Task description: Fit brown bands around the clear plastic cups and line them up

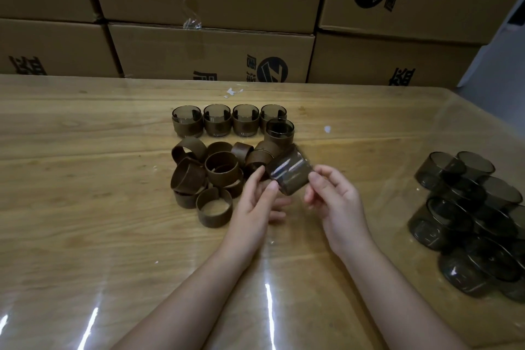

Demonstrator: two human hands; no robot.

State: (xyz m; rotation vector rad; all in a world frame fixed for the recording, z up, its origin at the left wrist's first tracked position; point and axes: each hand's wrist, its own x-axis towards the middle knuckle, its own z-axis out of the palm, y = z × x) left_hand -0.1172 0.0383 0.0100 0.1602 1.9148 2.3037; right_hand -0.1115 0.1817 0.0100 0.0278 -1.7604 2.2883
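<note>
Both hands hold one clear smoky cup [289,172] tilted above the table's middle. My left hand [255,202] pinches its left side and my right hand [335,202] pinches its right side. Whether a band sits on this cup I cannot tell. Behind it, several banded cups [216,120] stand upright in a row, and one more banded cup [279,131] stands just in front of the row's right end. A heap of loose brown bands [210,176] lies to the left of my hands.
A pile of bare clear cups [468,219] lies on its sides at the right edge of the wooden table [85,179], which is covered by a glossy clear sheet. Stacked cardboard boxes [210,51] form a wall behind the table.
</note>
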